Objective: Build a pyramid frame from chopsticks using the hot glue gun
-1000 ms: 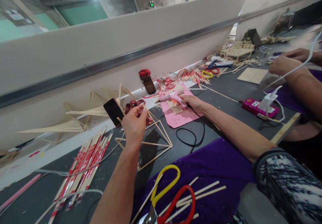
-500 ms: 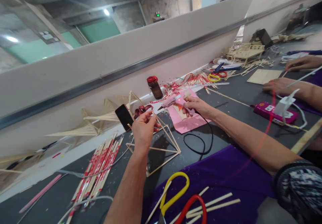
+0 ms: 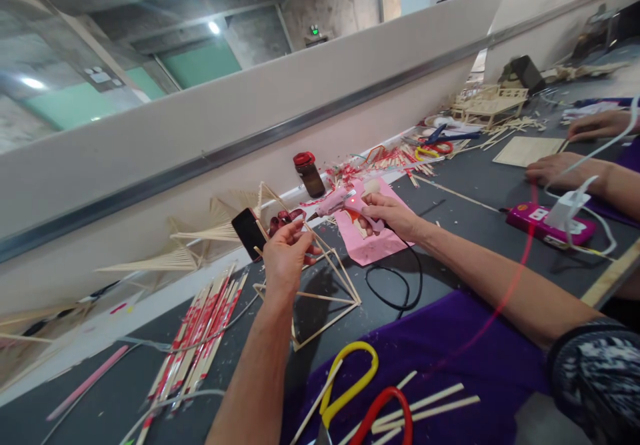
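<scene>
My right hand [image 3: 383, 215] is wrapped round the handle of a pink glue gun [image 3: 336, 203]. Its nozzle points left, close to the fingertips of my left hand [image 3: 287, 255]. Those fingers are pinched at the top of a frame of thin wooden sticks [image 3: 327, 296], which stands on the dark table. My left hand hides part of that frame. A black cord runs from the glue gun onto the table. A phone [image 3: 249, 233] leans upright just behind my left hand. Beneath the glue gun lies a pink sheet [image 3: 357, 248].
Yellow-and-red scissors [image 3: 350, 381] and loose sticks lie on purple cloth [image 3: 450, 338] in front. Wrapped stick bundles [image 3: 197, 338] are at left. A bottle [image 3: 309, 175] stands by the partition. At right are a magenta power strip [image 3: 547, 221] and another person's hands [image 3: 560, 165].
The glue gun has shifted slightly left, its nozzle now nearer my left fingertips. My left hand keeps its pinch at the top of the stick frame.
</scene>
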### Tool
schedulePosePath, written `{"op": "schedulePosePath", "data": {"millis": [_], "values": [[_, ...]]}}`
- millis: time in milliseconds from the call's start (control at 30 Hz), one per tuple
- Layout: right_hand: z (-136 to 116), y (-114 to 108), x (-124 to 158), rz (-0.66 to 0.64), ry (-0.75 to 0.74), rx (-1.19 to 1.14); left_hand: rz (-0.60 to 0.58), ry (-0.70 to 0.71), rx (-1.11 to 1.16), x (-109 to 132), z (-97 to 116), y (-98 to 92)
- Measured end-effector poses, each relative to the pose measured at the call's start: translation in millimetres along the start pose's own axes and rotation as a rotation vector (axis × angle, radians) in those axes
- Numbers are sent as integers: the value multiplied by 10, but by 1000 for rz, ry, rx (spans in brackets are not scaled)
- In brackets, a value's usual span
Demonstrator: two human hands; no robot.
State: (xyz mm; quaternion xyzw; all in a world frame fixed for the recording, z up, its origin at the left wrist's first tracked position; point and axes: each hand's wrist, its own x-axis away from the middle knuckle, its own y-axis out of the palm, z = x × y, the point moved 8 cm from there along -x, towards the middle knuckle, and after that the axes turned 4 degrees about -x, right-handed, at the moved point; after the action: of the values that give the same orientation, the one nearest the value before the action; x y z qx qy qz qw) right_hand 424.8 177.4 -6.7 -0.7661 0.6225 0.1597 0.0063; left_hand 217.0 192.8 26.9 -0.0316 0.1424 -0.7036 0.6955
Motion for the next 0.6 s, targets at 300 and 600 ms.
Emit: {"op": "schedulePosePath", "data": {"millis": [300,600], "values": [[17,55,6,-16,-18,-39,-14,10,24,-10,-32,13],[36,52,1,24,-30,-88,-30,0,26,-13,-46,22]]}}
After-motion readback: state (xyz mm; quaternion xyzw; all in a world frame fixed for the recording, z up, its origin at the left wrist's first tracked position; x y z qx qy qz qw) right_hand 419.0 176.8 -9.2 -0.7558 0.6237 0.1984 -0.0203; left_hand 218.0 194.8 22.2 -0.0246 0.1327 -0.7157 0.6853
